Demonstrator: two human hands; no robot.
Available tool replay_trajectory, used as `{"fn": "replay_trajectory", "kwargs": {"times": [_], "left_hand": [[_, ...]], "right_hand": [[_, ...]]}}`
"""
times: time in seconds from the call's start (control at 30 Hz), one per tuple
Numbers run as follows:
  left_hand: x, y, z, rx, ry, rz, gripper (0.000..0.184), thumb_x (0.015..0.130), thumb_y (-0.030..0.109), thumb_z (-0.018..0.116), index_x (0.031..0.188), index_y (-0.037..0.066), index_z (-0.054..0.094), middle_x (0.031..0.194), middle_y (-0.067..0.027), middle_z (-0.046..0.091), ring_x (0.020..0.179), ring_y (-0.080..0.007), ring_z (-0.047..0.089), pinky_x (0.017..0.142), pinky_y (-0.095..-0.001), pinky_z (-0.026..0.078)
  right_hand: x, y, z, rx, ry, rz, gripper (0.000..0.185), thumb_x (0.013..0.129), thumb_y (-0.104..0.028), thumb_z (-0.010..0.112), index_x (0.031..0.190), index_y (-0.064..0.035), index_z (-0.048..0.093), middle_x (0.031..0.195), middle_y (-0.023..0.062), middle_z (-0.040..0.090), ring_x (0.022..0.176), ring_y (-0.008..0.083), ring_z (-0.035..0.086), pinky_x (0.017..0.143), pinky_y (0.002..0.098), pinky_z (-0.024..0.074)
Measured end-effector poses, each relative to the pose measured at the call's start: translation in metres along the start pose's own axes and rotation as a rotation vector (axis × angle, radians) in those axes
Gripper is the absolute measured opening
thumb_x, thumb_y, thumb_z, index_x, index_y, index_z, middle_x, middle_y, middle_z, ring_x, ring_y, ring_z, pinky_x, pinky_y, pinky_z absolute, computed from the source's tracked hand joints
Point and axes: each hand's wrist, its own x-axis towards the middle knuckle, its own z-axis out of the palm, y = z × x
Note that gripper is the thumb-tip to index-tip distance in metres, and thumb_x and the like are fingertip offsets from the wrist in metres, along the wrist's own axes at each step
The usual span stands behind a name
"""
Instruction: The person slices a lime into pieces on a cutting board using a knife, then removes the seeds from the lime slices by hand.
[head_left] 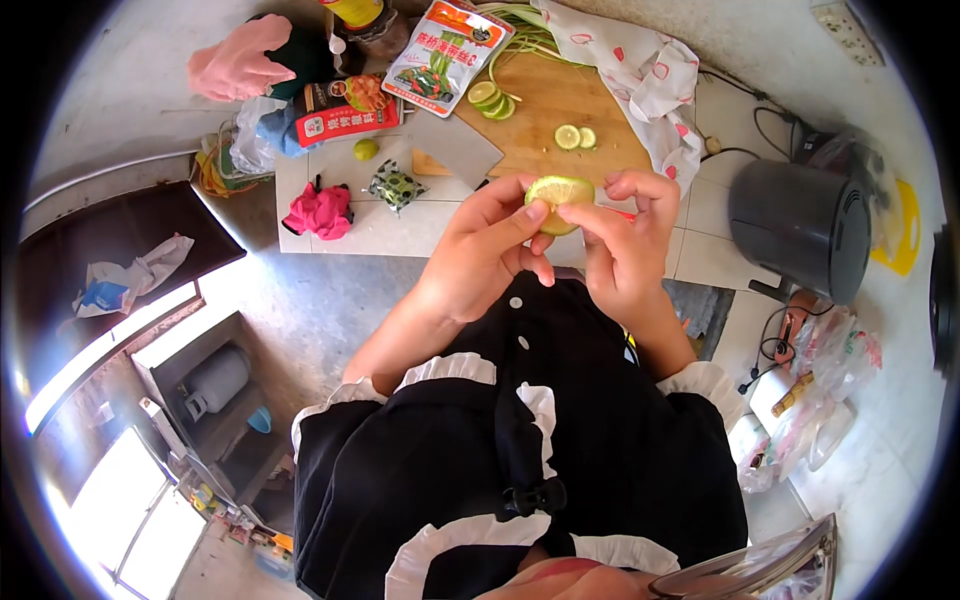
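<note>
Above the counter's front edge, my left hand (490,235) pinches a cut lime piece (562,188) between thumb and fingers, its pale flesh facing up. My right hand (630,225) meets it from the other side, fingertips closed against the flesh. A small red thing, too hidden to name, shows by the right fingers. On the wooden cutting board (545,90) beyond lie a stack of lime slices (488,98) and two separate slices (568,137). A broad grey cleaver blade (450,148) rests at the board's left edge, and a whole lime (366,149) sits further left.
Seasoning packets (440,60) and a red packet (350,122) stand behind the cleaver. A pink bundle (320,210) and a patterned pouch (395,187) lie at left. A spotted cloth (650,80) covers the board's right side. Right of it stands a dark bin-like container (800,225).
</note>
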Motion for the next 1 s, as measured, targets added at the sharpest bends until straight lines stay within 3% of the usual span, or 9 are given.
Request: {"fn": "replay_trajectory", "kwargs": {"times": [0.2,0.3,0.7,0.8,0.9,1.0], "left_hand": [[-0.0027,-0.0036,0.0002,0.017,0.029,-0.008,0.021,0.093,0.011,0.049,0.109,-0.001,0.050,0.092,-0.0040,0.052,0.072,-0.0088,0.048,0.059,-0.0271,0.053],[-0.0024,-0.0065,-0.0011,0.008,0.031,-0.011,0.021,0.093,0.011,0.049,0.109,-0.002,0.050,0.091,-0.0042,0.052,0.071,-0.0091,0.048,0.060,-0.0278,0.053],[-0.0026,-0.0086,0.0021,0.032,0.049,0.002,0.023,0.092,0.012,0.049,0.110,-0.004,0.050,0.093,-0.0056,0.052,0.070,-0.0101,0.049,0.061,-0.0294,0.055],[-0.0020,-0.0081,0.0019,0.024,0.044,-0.002,0.023,0.093,0.012,0.049,0.110,-0.003,0.049,0.094,-0.0058,0.052,0.071,-0.0103,0.049,0.062,-0.0300,0.056],[-0.0012,-0.0087,0.0018,0.019,0.048,0.013,0.023,0.093,0.011,0.048,0.112,-0.003,0.049,0.094,-0.0060,0.052,0.071,-0.0106,0.050,0.064,-0.0310,0.056],[0.0000,-0.0099,0.0005,0.046,0.055,0.024,0.023,0.094,0.011,0.048,0.112,-0.003,0.048,0.093,-0.0062,0.053,0.071,-0.0109,0.051,0.065,-0.0319,0.057]], "right_hand": [[-0.0023,-0.0006,0.0001,-0.038,-0.024,-0.033,0.050,0.051,0.014,0.056,0.092,-0.0129,0.064,0.097,0.0099,0.040,0.091,0.0258,0.045,0.075,0.0357,0.0400],[-0.0057,0.0002,-0.0023,-0.055,-0.103,-0.001,0.035,0.064,0.012,0.058,0.091,-0.0107,0.062,0.099,0.0103,0.037,0.095,0.0273,0.043,0.084,0.0392,0.0419],[-0.0064,0.0049,-0.0043,0.018,-0.122,-0.006,0.017,0.076,0.003,0.058,0.089,-0.0080,0.056,0.099,0.0120,0.038,0.097,0.0282,0.044,0.084,0.0415,0.0416],[-0.0056,0.0043,-0.0033,0.096,-0.058,0.007,0.017,0.076,0.003,0.058,0.089,-0.0082,0.058,0.098,0.0114,0.038,0.094,0.0273,0.044,0.084,0.0410,0.0413],[-0.0012,0.0023,-0.0034,0.041,-0.019,0.001,0.036,0.063,0.013,0.060,0.091,-0.0103,0.061,0.098,0.0113,0.041,0.087,0.0244,0.046,0.076,0.0350,0.0400],[-0.0004,0.0005,-0.0034,0.003,-0.018,0.018,0.036,0.063,0.012,0.060,0.091,-0.0104,0.062,0.097,0.0111,0.042,0.086,0.0241,0.046,0.076,0.0347,0.0400]]}}
